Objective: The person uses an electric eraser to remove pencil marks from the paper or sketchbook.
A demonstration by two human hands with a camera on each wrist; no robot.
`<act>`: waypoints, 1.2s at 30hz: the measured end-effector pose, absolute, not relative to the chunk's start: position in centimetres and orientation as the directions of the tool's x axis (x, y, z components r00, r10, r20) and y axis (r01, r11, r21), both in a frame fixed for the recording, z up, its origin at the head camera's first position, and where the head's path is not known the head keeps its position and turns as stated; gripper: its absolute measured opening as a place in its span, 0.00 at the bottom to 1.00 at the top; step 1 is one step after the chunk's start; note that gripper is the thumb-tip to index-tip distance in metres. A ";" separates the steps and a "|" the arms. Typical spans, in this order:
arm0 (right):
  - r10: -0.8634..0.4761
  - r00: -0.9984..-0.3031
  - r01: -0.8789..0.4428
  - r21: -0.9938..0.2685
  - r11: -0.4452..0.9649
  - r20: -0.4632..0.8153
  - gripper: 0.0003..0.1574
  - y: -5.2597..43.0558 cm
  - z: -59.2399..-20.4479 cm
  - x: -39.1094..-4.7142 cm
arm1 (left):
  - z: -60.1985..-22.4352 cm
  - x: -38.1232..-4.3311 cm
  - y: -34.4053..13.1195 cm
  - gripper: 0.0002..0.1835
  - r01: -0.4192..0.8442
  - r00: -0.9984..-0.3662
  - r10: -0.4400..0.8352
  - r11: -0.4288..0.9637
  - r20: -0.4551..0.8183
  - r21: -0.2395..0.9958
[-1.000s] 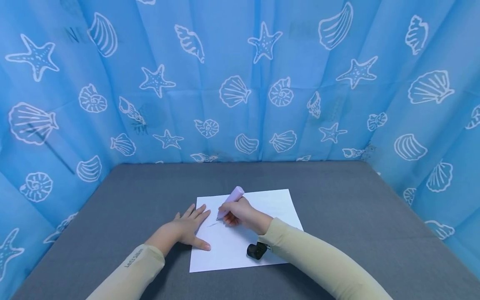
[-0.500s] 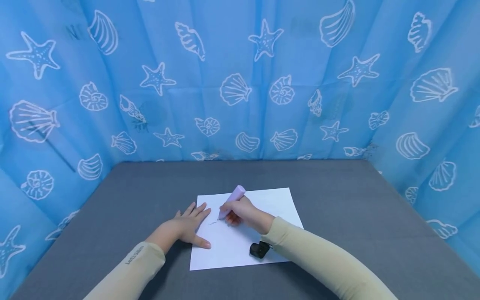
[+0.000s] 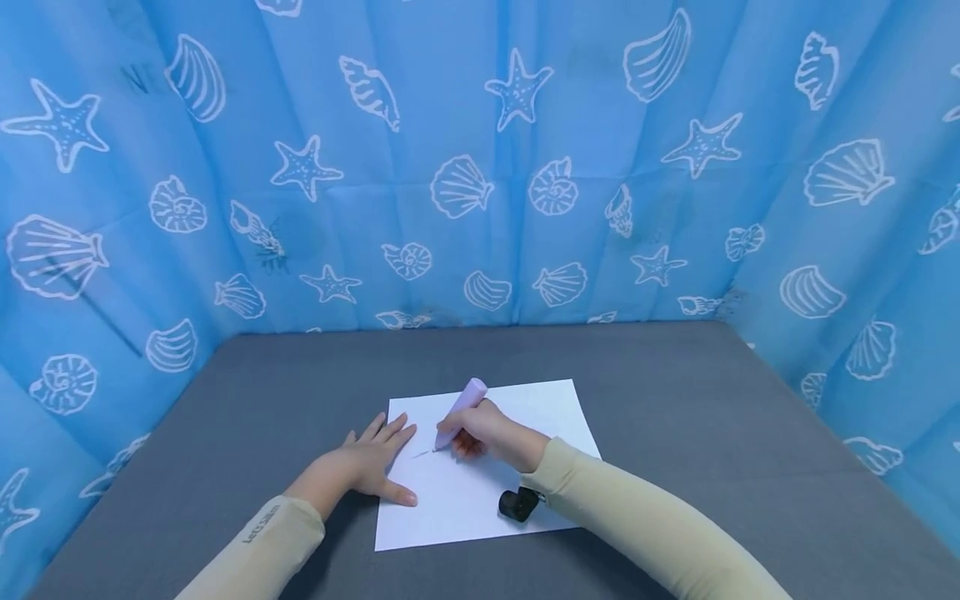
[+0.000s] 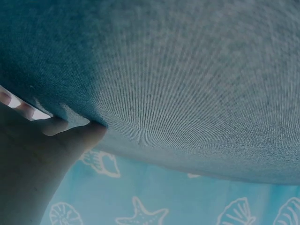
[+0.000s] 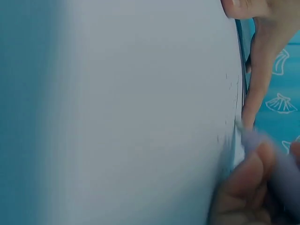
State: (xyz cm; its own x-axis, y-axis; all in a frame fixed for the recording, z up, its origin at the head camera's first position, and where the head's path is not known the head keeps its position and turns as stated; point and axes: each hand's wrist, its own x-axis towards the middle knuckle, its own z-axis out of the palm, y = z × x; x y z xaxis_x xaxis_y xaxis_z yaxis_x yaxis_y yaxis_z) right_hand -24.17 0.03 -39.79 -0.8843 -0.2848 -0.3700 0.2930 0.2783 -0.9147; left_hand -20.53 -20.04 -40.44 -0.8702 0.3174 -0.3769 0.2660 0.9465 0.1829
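Note:
A white sheet of paper lies on the grey table. My right hand pinches a thick lilac pen, tilted, its tip at a short dark line on the sheet's left part. In the right wrist view the lilac pen shows blurred between thumb and fingers, tip at the paper. My left hand rests with spread fingers over the sheet's left edge, thumb and fingertips on the paper. The left wrist view shows the left hand from the side against the table cloth.
A small black device hangs under the right wrist, over the paper's lower right. The grey table reaches back to a blue curtain with white shells and starfish, which also stands along both sides.
The pen and right hand make small shifts near the dark line. The left hand stays on the paper's left edge. The head view has shifted slightly.

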 end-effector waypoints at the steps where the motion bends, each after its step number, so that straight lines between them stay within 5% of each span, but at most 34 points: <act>1: -0.289 -0.882 0.295 -0.915 0.276 -0.372 0.11 0.0 -39.8 -24.2 | -40.4 -20.5 -20.1 0.61 0.263 -0.870 0.315 0.947 -0.379 0.183; 12: -0.392 -0.837 0.345 -0.924 0.164 -0.382 0.11 0.4 -40.1 -24.6 | -40.0 -20.6 -20.2 0.60 0.263 -0.866 0.321 0.944 -0.382 0.198; 23: -0.267 -0.896 0.316 -0.933 0.175 -0.354 0.08 -1.0 -40.4 -24.1 | -40.1 -20.5 -20.2 0.60 0.250 -0.865 0.313 0.947 -0.393 0.203; 36: -0.347 -0.859 0.332 -0.925 0.182 -0.377 0.09 -0.6 -40.1 -24.4 | -40.2 -20.5 -20.1 0.61 0.231 -0.870 0.291 0.954 -0.398 0.192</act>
